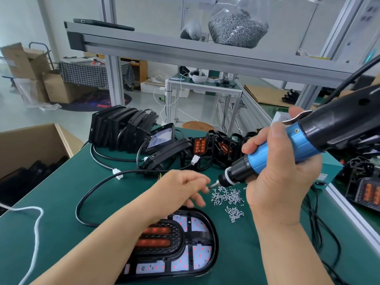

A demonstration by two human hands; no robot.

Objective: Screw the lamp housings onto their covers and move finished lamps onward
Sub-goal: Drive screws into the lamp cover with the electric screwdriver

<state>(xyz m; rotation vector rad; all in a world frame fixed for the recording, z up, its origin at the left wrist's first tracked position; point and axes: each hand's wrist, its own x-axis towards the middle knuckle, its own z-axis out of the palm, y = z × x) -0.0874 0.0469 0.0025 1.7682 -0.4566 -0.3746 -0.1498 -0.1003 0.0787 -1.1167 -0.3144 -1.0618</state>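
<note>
- Black oval lamp housing (197,243) lies near, on the green surface (61,192), ready for fastening.
- Right hand (283,182) wraps its fingers round the blue-and-black electric screwdriver (273,155), tilted toward the left hand (181,188).
- Left fingers seemingly pinch a silver screw (207,188) onto its bit, beside the loose screw pile (228,197).

Matt green mat (61,194), shiny metal screws (228,197)
</note>
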